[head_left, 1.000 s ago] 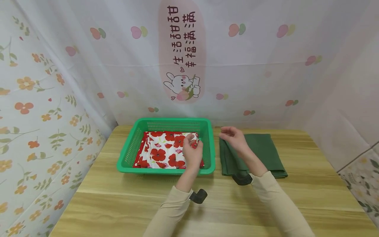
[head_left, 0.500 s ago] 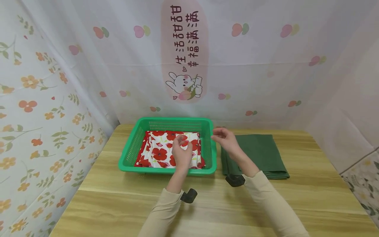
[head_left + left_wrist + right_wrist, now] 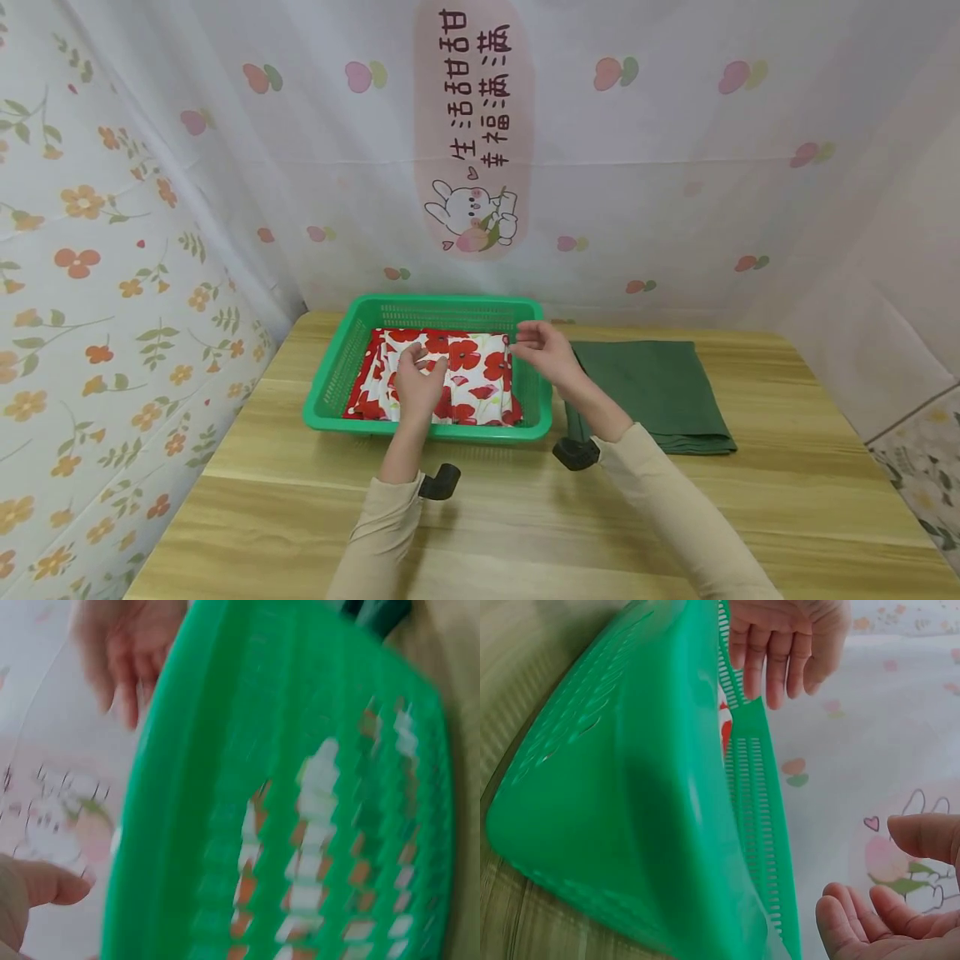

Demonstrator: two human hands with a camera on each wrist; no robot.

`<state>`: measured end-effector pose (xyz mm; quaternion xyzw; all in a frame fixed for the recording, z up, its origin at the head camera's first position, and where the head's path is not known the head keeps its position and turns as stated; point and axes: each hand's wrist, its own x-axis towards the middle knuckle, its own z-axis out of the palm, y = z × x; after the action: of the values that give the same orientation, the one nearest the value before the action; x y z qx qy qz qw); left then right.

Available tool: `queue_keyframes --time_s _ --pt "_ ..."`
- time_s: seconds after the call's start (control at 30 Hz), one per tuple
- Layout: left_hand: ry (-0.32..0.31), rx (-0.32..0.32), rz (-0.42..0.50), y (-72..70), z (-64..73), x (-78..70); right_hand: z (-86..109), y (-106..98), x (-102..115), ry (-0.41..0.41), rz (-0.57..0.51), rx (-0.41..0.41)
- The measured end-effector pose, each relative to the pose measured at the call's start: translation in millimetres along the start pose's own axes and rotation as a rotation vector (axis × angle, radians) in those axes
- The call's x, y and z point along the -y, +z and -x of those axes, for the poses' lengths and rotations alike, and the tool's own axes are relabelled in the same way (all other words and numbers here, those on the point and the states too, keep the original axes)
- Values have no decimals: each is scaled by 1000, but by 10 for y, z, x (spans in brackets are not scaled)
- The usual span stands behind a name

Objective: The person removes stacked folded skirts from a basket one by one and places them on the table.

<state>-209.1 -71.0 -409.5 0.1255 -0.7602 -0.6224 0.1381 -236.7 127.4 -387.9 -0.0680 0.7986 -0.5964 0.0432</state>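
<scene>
A green plastic basket (image 3: 337, 423) with slotted sides stands on the wooden table. Inside it lies a folded white cloth (image 3: 468, 392) printed with red poppies, over a red cloth with white dots (image 3: 362, 375). My left hand (image 3: 420, 387) is above the poppy cloth, its fingers loosely bent and holding nothing. Over the basket's right rim hovers my right hand (image 3: 551, 358), also holding nothing, fingers relaxed and thumb apart. The right wrist view shows the left hand (image 3: 791, 645) beyond the basket rim, with fingers hanging down.
A folded dark green cloth (image 3: 648, 387) lies on the table (image 3: 525, 525) to the right of the basket, partly behind the right forearm. A printed white curtain (image 3: 637, 217) hangs at the back, and a floral one (image 3: 127, 333) on the left.
Both hands have moved left: the left hand across the poppy cloth, the right hand from over the green cloth to the basket's right rim. The basket and cloths stay in place.
</scene>
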Motion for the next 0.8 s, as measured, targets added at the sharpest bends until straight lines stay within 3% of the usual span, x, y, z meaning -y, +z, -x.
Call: queue_keyframes --time_s 0.27,0.47,0.63,0.8 --pt "-90 159 -171 -354 -211 -67 -100 120 59 73 -1 22" --pt "-57 273 -357 -584 -369 -134 -193 176 78 138 10 47" --pt "-30 394 -573 -786 -556 -234 -250 198 88 201 42 144" --pt "4 446 -700 -862 -738 -309 -323 174 111 237 19 197"
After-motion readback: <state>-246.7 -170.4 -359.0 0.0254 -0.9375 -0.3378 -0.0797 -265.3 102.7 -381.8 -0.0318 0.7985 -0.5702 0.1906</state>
